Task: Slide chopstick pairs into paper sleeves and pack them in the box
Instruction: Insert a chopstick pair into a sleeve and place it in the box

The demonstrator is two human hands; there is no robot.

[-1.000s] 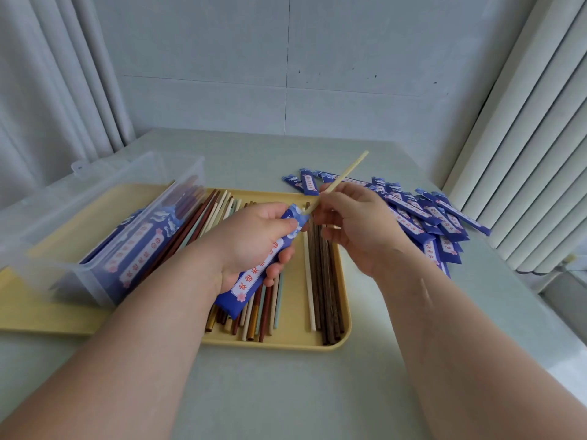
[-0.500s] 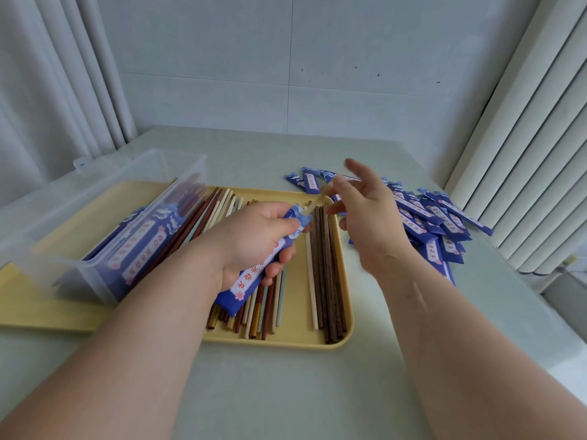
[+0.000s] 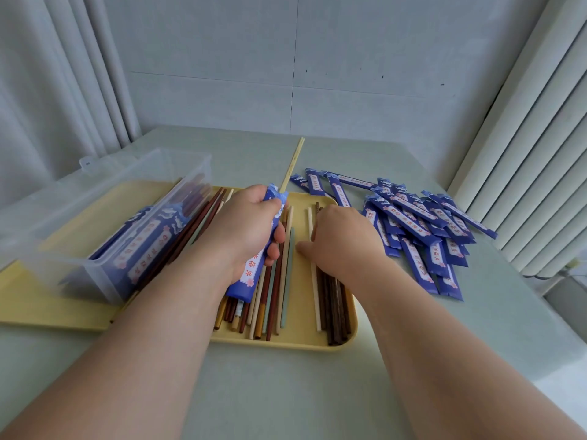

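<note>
My left hand (image 3: 251, 227) grips a blue paper sleeve (image 3: 249, 274) over the yellow tray (image 3: 286, 344). One pale chopstick (image 3: 292, 163) sticks out of the sleeve's far end and points away from me. My right hand (image 3: 343, 246) is palm down on the tray's right side, thumb and curled fingers pinching a loose pale chopstick (image 3: 314, 290) beside the dark brown chopsticks (image 3: 336, 309). More loose chopsticks (image 3: 276, 300) of mixed colours lie under my left hand. The clear plastic box (image 3: 104, 217) stands on the tray's left with filled sleeves (image 3: 143, 246) inside.
A heap of empty blue sleeves (image 3: 413, 223) lies on the grey table (image 3: 286, 392) right of the tray. Curtains hang at the left, a ribbed white panel stands at the right, and a tiled wall closes the back.
My right hand let go of the pale chopstick standing in the sleeve and dropped onto the tray's right side. My left hand swung the sleeve's open end away from me.
</note>
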